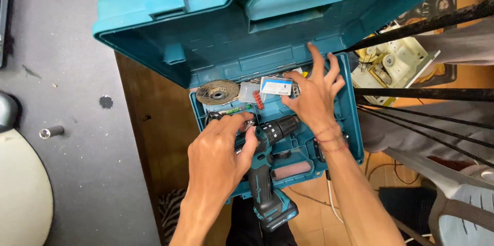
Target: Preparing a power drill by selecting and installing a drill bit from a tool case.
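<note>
Case: a teal tool case (355,122) is seen open, its lid (221,24) raised at the far edge.
Drill: a teal and black drill (267,174) is laid in the case, grip past the near edge.
Left hand: the left hand (218,156) is curled over the drill's front end, fingers narrow.
Right hand: the right hand (314,97) is spread wide, fingertips laid on a small white box (275,86) at the far edge.
Disc: a grinding disc (217,92) is seen in the far left corner.

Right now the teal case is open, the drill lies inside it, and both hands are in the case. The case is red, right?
Not red. The head view shows the case is teal. It is open, the drill lies inside it, and the left hand and right hand are both in it.
</note>
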